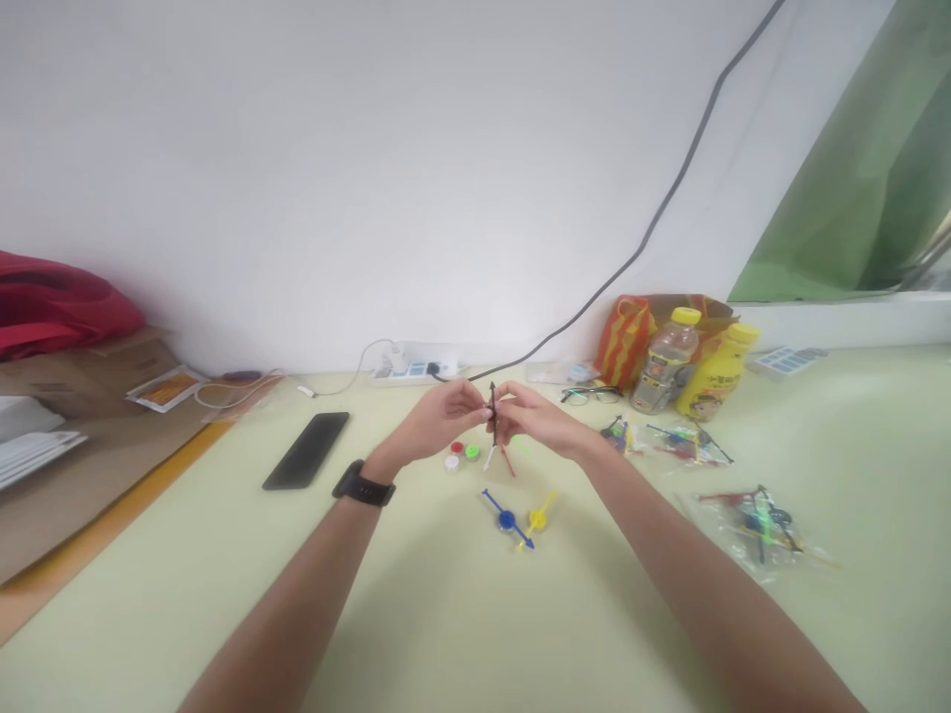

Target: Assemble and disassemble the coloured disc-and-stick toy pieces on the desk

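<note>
Above the middle of the table, my left hand [438,421] and my right hand [541,420] meet, fingertips pinching a black arrow-shaped pointer [493,430] that stands upright between them. Its centre is hidden by the fingers. Just below lie a white arrow [488,458], a red arrow [508,462] and a green piece [521,447]. Beside them sit a red disc [457,448], a white disc [452,462] and a green disc [473,453]. Closer to me, a blue arrow spinner [506,520] and a yellow arrow spinner [538,518] rest on round bases.
At left are a black phone [306,452] and a cardboard box [89,376]. On the right lie clear bags of coloured arrows [765,520], eyeglasses [592,394], a clear bottle [667,361] and a yellow bottle [719,371]. A power strip [414,369] stands by the wall.
</note>
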A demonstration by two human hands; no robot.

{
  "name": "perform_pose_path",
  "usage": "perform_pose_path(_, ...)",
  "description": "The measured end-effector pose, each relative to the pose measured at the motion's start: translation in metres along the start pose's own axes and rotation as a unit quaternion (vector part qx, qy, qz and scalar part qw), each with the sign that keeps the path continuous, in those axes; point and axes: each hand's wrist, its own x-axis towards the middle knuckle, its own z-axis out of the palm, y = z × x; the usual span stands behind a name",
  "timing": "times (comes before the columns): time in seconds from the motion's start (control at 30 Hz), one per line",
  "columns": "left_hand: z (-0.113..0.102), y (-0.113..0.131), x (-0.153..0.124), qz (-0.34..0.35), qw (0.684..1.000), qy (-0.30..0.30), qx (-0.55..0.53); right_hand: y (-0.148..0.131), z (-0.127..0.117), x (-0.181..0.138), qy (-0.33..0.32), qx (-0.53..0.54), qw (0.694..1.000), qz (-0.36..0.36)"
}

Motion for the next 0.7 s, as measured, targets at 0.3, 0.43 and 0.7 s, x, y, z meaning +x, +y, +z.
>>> perform_pose_path(0.3,0.0019,-0.0003,0.0033,0.039,0.998,0.035,0.040,-0.0016,0.0062,0.0018,0.004,0.092,0.996,0.008)
perform_pose_path(0.43,0.0014,0.0014,0.0029,0.036,0.998,0.027,0.052,0.0008,0.0074,0.0031,0.001,0.102,0.995,0.006)
perform_pose_path(0.7,0.0013,0.0020,0.0005,0.026,0.999,0.023,0.009,0.0078,0.0051,0.0079,-0.001,0.117,0.992,-0.037)
